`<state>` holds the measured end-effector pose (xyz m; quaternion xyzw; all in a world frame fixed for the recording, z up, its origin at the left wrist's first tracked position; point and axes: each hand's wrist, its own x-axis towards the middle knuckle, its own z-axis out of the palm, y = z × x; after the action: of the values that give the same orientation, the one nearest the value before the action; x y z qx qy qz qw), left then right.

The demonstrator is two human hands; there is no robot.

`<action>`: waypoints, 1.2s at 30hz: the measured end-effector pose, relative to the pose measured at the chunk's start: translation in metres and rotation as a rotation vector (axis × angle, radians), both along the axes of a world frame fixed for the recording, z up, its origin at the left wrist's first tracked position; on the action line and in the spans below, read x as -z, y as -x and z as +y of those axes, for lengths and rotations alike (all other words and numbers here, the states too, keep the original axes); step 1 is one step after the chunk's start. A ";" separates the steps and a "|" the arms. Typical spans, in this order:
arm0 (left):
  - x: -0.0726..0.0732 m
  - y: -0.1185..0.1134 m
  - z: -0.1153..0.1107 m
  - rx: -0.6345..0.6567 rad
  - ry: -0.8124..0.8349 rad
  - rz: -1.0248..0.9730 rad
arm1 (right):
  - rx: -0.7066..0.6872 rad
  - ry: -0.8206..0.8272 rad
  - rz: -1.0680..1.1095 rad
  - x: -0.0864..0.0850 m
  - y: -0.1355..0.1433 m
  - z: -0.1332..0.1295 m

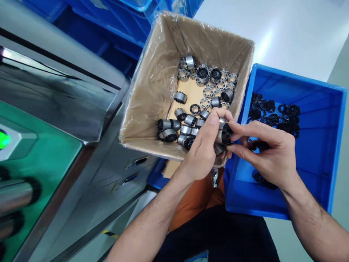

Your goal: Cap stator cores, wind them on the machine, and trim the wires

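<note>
My left hand (204, 149) wraps round a silver metal cylinder with a black toothed ring (225, 134) on its end, above the near right corner of a plastic-lined cardboard box (147, 98). The fingertips of my right hand (264, 149) pinch at that black ring from the right. Black pieces (259, 145) show within the curl of my right hand, partly hidden by the fingers. Inside the box lie several silver cylinders with black ends (180, 97) and, at its far side, upright silver slotted cores (208, 91).
To the right a blue bin (316, 160) holds several loose black rings (289, 112). More blue crates (114, 22) stand behind the box. At the left is a metal machine with a green panel (46, 153) and a lit green button (3, 139). An orange seat (191, 200) shows below.
</note>
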<state>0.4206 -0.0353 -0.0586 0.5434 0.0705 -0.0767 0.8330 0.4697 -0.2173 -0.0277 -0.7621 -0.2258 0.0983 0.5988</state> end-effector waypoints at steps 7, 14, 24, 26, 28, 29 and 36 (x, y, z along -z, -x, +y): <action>-0.002 0.002 -0.003 -0.034 -0.029 0.007 | 0.186 -0.082 0.139 -0.003 0.003 0.011; -0.004 0.002 -0.001 -0.011 -0.031 -0.028 | 0.175 -0.133 0.276 -0.001 0.002 0.010; 0.008 0.004 0.004 0.055 -0.100 -0.195 | 0.136 -0.222 0.390 0.002 0.000 0.009; 0.009 0.005 0.004 0.072 -0.078 -0.207 | 0.136 -0.214 0.360 0.000 -0.001 0.008; 0.009 0.006 0.003 0.053 -0.090 -0.223 | 0.112 -0.237 0.408 -0.002 -0.002 0.008; 0.008 0.006 0.003 0.037 -0.109 -0.246 | 0.091 -0.261 0.463 -0.002 -0.003 0.008; 0.011 0.002 0.007 0.077 -0.121 -0.323 | 0.137 -0.276 0.356 0.002 0.000 0.010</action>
<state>0.4190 -0.0281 -0.0691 0.6002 -0.0804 -0.0157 0.7956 0.4695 -0.2074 -0.0302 -0.6572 -0.0759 0.1583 0.7330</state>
